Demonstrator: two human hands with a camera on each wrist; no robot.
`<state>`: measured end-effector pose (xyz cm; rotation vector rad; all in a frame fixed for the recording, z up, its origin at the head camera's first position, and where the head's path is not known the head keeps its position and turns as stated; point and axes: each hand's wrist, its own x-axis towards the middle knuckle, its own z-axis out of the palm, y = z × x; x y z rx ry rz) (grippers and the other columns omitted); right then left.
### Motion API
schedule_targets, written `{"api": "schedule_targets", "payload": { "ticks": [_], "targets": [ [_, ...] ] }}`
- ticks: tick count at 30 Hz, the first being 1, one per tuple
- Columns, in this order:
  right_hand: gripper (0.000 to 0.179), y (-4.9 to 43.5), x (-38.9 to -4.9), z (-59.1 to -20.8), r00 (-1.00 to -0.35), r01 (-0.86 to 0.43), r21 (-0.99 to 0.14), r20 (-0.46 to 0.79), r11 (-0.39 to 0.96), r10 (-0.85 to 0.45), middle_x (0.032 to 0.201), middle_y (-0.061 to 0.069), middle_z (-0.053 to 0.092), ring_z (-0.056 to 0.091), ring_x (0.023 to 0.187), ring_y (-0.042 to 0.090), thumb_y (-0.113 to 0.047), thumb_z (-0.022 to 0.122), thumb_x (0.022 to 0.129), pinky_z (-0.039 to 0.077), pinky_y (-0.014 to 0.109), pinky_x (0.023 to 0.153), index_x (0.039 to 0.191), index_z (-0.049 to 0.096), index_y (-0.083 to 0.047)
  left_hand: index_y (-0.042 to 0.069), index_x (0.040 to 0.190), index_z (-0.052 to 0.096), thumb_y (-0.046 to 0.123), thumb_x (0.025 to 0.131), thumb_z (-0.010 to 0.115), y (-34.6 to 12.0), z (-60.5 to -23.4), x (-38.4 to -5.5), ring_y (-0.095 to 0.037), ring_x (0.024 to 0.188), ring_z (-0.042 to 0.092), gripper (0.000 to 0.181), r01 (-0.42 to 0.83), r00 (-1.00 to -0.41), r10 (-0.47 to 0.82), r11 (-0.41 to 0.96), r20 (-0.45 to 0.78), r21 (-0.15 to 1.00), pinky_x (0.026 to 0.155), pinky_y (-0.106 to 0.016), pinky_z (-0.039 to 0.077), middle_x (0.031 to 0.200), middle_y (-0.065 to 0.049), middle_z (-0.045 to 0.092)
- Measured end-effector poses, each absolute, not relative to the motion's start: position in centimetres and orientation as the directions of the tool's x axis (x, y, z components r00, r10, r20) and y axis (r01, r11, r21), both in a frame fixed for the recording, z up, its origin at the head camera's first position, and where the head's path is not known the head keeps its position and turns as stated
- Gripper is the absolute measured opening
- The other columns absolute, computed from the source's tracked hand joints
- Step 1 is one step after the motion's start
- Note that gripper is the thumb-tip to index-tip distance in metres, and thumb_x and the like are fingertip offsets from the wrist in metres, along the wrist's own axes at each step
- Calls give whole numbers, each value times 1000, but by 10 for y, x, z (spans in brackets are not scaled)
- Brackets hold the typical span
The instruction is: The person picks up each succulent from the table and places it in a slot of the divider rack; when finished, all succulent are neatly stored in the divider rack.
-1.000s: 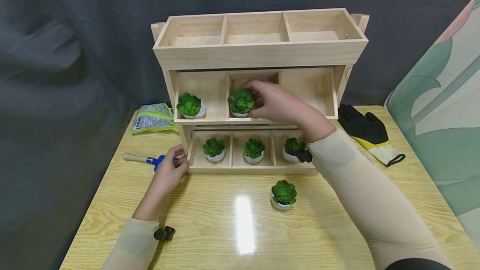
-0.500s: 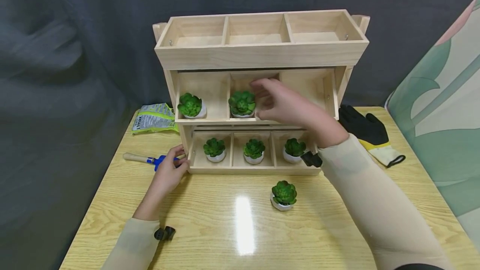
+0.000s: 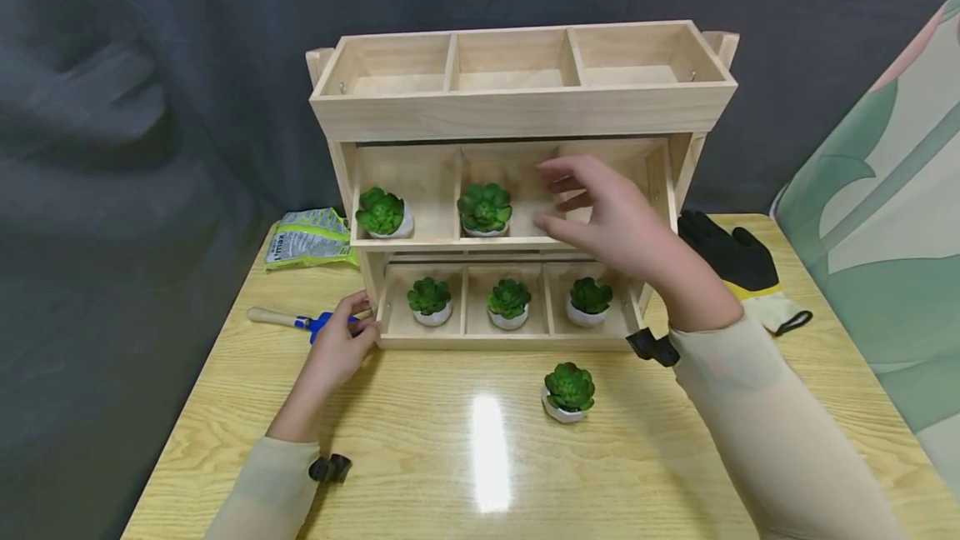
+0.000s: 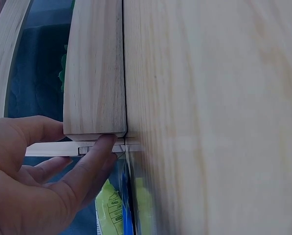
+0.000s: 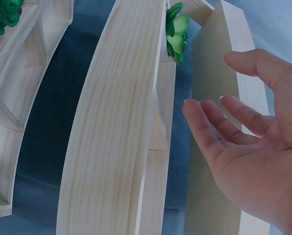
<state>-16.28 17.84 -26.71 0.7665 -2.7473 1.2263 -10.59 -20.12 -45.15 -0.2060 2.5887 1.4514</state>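
Observation:
A three-tier wooden plant stand [image 3: 517, 115] has divided trays. My left hand [image 3: 341, 344] holds its lower left corner; in the left wrist view, the thumb and fingers [image 4: 89, 169] touch the end of the front board. My right hand [image 3: 611, 211] hovers empty before the middle tray, fingers apart and bent. Left of it, a potted succulent [image 3: 484, 208] sits in the middle tray's centre compartment, with another succulent [image 3: 382, 212] in the left one. The bottom tray holds a left succulent [image 3: 430, 298], a centre succulent [image 3: 509, 301] and a right succulent [image 3: 588, 298].
One more potted succulent [image 3: 567, 390] stands on the table [image 3: 420, 457] before the stand. At left lie a green-and-grey bag [image 3: 311, 238] and a blue trowel with wooden handle [image 3: 273, 317]. Black-and-yellow gloves [image 3: 731, 261] lie at right. A dark curtain [image 3: 187, 65] hangs behind.
My right hand has let go of the succulent in the middle tray's centre compartment and drawn away to the right, its fingers spreading. The left hand has kept its place on the stand's corner.

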Motion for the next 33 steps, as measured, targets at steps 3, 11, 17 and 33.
{"api": "schedule_targets", "payload": {
  "ticks": [3, 11, 17, 33],
  "targets": [
    [57, 185, -156, -268, -883, -446, -696, 241, 562, -402, 149, 16, 59, 66, 128, 39, -16, 76, 100, 55, 57, 109, 151, 54, -8, 11, 168, 30, 15, 110, 56, -202, -451, -106, -41, 149, 54, 64, -200, -976, -36, 521, -213, 830, 106, -44, 62, 165, -21, 44],
    [55, 199, -140, -275, -902, -418, -710, 251, 567, -351, 147, 10, 61, 72, 119, 31, -16, 76, 100, 62, 35, 100, 151, 55, -11, 11, 168, 30, 15, 110, 55, -201, -451, -106, -41, 149, 54, 63, -199, -977, -41, 525, -209, 827, 105, -44, 62, 164, -21, 44],
    [54, 209, -129, -292, -893, -435, -724, 268, 535, -362, 144, 12, 62, 72, 118, 31, -11, 76, 99, 57, 12, 93, 149, 57, -9, 12, 168, 30, 15, 110, 55, -202, -452, -105, -42, 149, 54, 63, -196, -977, -37, 528, -209, 826, 104, -45, 63, 165, -20, 44],
    [56, 226, -101, -345, -899, -408, -747, 229, 525, -372, 136, 9, 67, 69, 103, 1, -9, 82, 94, 61, 20, 91, 145, 59, -12, 12, 168, 31, 16, 110, 55, -202, -453, -106, -41, 149, 54, 63, -195, -977, -37, 532, -208, 824, 106, -46, 61, 165, -20, 45]
  ]
}}
